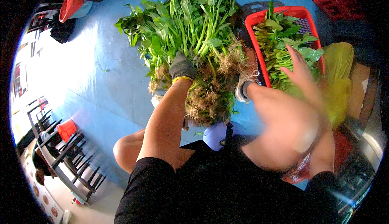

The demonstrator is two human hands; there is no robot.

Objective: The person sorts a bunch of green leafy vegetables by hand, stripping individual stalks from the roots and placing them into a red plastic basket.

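Note:
A large heap of leafy green vegetables (pixel 188 26) with long stems and pale brown roots (pixel 206 102) lies before me. My left hand (pixel 182 67), in a dark grey glove with a yellow cuff edge, reaches in among the stems near the roots. Its fingertips are hidden there, so its grip does not show. To the right, a red plastic basket (pixel 252 20) holds more greens (pixel 276 50), their cut stems lying side by side. My right hand (pixel 297 67), bare and somewhat blurred, is over this basket with fingers apart and nothing in them.
A yellow-green plastic bag (pixel 337 62) stands right of the basket, beside cardboard (pixel 361 81). A red crate (pixel 337 0) is at the upper right. My shoe (pixel 243 85) stands between heap and basket. Dark stools (pixel 76 157) and a red bucket (pixel 66 130) are at the left.

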